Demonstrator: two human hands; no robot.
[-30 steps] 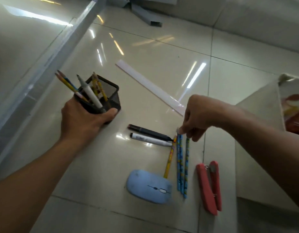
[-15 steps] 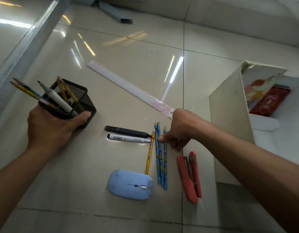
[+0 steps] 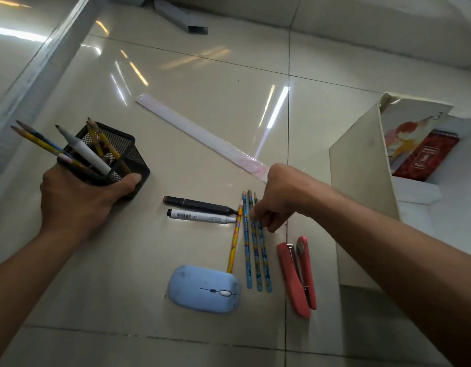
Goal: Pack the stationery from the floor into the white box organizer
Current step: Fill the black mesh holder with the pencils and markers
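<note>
Right hand (image 3: 278,201) now sits lower along the blue pencils (image 3: 255,250) than before. Fingertips (image 3: 254,214) press their upper shafts.

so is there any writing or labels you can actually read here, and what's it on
Nothing reads clearly.
White marker: a barcode and small print on the barrel, too small to read.
Red packet in the white box organizer: pale script lettering, too blurred to read.
Illustrated card behind that packet: cut-off letters at its lower left, possibly "ER", uncertain.
Blue pencils and yellow pencil: printed patterns only, no legible words.
</note>
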